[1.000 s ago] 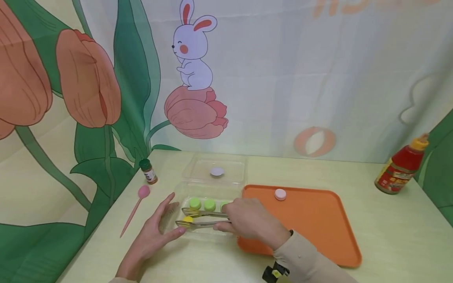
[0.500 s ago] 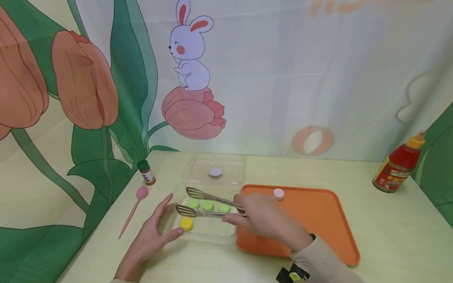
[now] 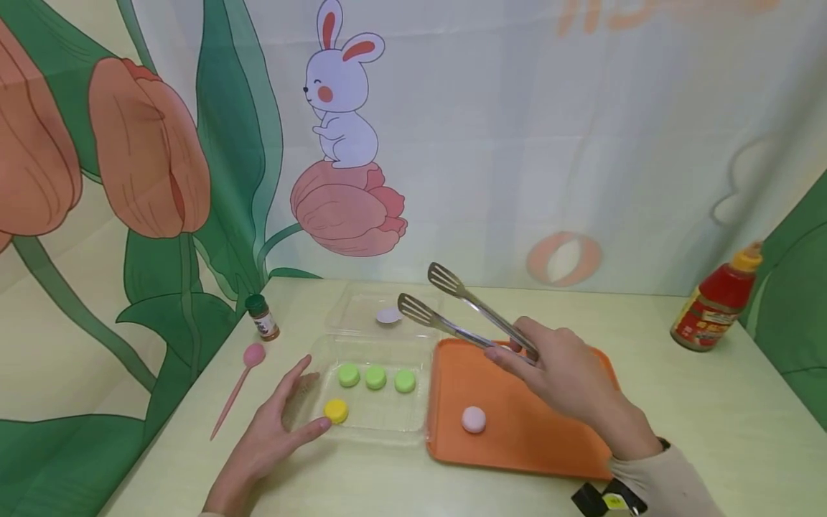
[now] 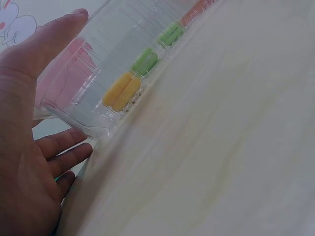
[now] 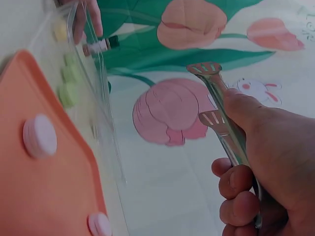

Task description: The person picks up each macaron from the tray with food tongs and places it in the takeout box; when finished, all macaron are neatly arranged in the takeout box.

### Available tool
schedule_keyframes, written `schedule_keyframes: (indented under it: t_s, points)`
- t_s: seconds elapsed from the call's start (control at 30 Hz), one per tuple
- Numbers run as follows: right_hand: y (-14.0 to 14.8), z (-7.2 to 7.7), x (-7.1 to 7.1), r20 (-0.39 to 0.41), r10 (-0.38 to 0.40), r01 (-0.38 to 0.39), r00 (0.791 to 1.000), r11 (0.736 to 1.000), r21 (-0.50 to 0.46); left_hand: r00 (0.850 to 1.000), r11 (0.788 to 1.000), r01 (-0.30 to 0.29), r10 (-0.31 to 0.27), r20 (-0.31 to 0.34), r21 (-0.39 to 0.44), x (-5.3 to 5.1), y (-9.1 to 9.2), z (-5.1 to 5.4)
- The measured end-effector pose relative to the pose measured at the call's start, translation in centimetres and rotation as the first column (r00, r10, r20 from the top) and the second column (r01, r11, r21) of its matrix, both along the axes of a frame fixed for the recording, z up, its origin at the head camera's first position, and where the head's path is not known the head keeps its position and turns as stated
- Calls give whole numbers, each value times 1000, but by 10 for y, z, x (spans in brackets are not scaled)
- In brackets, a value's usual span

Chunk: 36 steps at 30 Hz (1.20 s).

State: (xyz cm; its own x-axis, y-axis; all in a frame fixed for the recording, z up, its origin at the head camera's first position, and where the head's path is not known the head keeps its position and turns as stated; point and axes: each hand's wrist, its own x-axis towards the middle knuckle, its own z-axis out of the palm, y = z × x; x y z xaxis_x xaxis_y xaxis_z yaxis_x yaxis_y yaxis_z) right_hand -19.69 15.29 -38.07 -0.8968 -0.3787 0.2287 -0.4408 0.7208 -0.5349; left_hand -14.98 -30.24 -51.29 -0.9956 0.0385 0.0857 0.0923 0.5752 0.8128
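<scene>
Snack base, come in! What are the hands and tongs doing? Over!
Right hand holding open, empty tongs. Left hand at clear box. Three green macarons, one yellow macaron inside. Lid open; nothing seems in the way. Over.

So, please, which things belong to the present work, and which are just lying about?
Likely in the job: slotted metal tongs, held in the right hand; clear plastic box; three green macarons; one yellow macaron; two pink macarons; orange tray.

Apparently just lying about: pink spoon; green-capped spice jar; red sauce bottle.
</scene>
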Motion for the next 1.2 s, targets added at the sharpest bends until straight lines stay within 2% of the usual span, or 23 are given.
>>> schedule_keyframes:
  t_s: [0.17, 0.47, 0.63, 0.9, 1.2]
  points:
    - [27, -7, 2, -12, -100, 100, 995, 995, 28, 1000, 1000, -1, 1, 10, 7, 0, 0, 0]
    - [64, -34, 8, -9, -224, 223, 975, 969, 104, 1000, 1000, 3, -3, 1, 1, 0, 0, 0]
    - [80, -50, 10, 1, -230, 227, 973, 961, 159, 1000, 1000, 9, -9, 1, 10, 0, 0, 1]
    - [94, -74, 8, 117, -221, 186, 968, 949, 255, 1000, 1000, 6, -6, 7, 15, 0, -1, 0]
    - [94, -83, 1, 151, -213, 163, 965, 943, 292, 1000, 1000, 0, 0, 2, 15, 0, 1, 4]
